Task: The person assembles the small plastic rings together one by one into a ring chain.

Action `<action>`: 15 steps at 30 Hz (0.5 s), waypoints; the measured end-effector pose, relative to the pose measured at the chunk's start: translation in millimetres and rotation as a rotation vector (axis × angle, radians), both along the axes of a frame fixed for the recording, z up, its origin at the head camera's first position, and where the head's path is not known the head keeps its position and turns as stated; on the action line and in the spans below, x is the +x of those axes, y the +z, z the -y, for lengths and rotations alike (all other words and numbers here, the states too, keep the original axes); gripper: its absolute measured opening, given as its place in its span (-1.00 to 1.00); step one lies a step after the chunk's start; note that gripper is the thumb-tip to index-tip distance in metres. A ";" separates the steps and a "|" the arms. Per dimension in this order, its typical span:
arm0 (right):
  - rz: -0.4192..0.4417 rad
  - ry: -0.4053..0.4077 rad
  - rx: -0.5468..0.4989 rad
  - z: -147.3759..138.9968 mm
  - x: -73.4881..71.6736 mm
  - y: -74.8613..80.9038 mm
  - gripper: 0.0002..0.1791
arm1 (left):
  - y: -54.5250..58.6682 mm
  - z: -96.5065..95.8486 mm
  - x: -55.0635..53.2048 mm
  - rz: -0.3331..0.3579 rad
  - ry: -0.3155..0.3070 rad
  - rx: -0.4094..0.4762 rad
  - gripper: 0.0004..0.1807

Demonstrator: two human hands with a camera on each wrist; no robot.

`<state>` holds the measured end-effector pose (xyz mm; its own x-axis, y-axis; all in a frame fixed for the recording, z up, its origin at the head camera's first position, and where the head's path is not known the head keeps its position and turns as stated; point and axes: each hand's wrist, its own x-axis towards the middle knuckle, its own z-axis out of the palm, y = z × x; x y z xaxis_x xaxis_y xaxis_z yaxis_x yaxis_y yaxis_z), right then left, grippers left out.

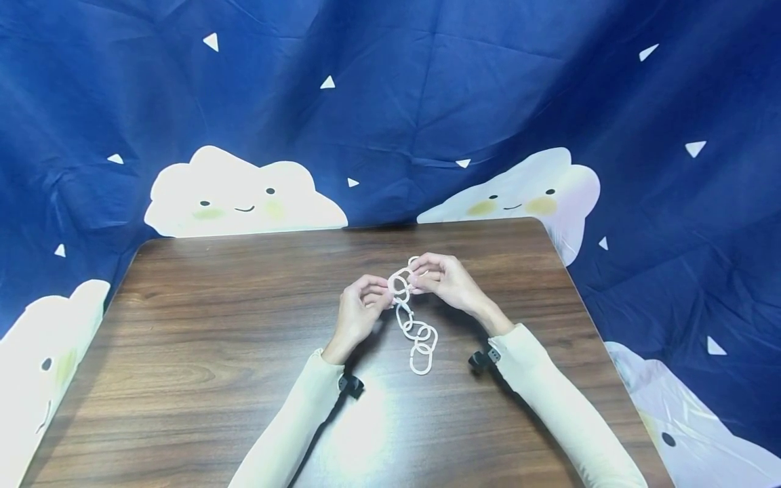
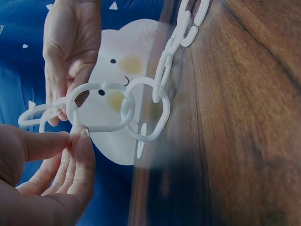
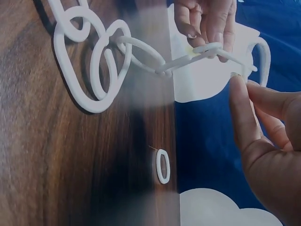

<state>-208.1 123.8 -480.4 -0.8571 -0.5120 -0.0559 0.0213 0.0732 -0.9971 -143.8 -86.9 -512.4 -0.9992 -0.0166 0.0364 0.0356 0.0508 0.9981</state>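
A chain of white plastic links [image 2: 103,128] hangs between and below the two hands. My left hand [image 1: 358,312] pinches one link of its upper part between thumb and fingertips. Opposite it, my right hand [image 1: 450,281] pinches a link at the chain's upper end with thumb and index finger. Between the fingertips, the links overlap, and their exact joining is partly hidden. The lower links [image 1: 419,373] trail toward the table's front. In the right wrist view, the left hand [image 3: 207,21] is beyond the chain and the right hand [image 3: 273,115] is close by.
One separate white link [image 3: 158,167] lies on the wooden table [image 1: 213,352] near its far edge. Behind the table hangs a blue cloth [image 1: 390,122] with clouds and triangles. Small black cameras [image 1: 351,385] sit at both wrists.
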 end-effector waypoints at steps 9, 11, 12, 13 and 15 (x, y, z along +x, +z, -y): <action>-0.065 -0.010 0.061 2.5 -0.9 2.4 -0.68 | 0.7 0.0 0.6 -0.008 0.002 -0.029 -0.76; -0.077 -0.019 0.069 1.7 -2.5 3.4 -0.69 | 0.0 0.6 0.4 -0.018 0.003 -0.035 -0.77; -0.085 -0.023 0.070 0.9 -3.5 3.7 -0.69 | -0.6 1.1 0.3 -0.023 0.004 -0.037 -0.78; -0.093 -0.029 0.072 0.1 -4.6 3.9 -0.69 | -1.0 1.4 0.1 -0.028 0.005 -0.038 -0.78; -0.109 -0.040 0.071 -1.1 -6.4 5.4 -0.70 | -1.4 2.1 -0.1 -0.031 0.005 -0.037 -0.79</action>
